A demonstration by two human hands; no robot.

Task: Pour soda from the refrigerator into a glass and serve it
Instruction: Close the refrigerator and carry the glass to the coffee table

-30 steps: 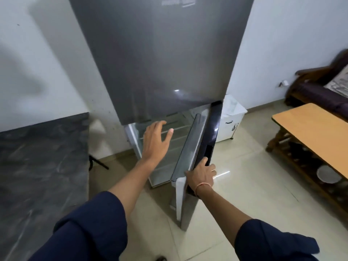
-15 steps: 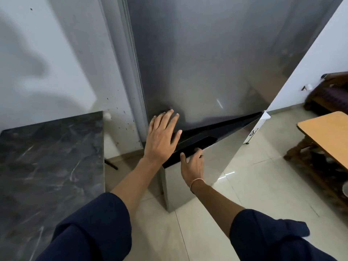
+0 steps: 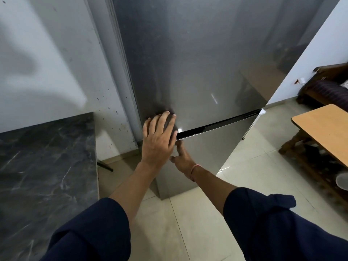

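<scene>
Pretty clearly someone's home, right where a small kitchen runs into the living room. A tall steel-grey refrigerator [image 3: 197, 63] with two doors stands against a plain white wall [image 3: 47, 53], and just left of it there's a dark marble-look counter [image 3: 47, 157]. The floor [image 3: 188, 232] is glossy pale tile. Off to the right sits a low wooden table [image 3: 323, 129] with a shelf underneath, and beyond it a dark-cushioned sofa [image 3: 325, 85] with a wood frame. The wall by the fridge is flecked with little dark specks, so it looks lived-in.
</scene>
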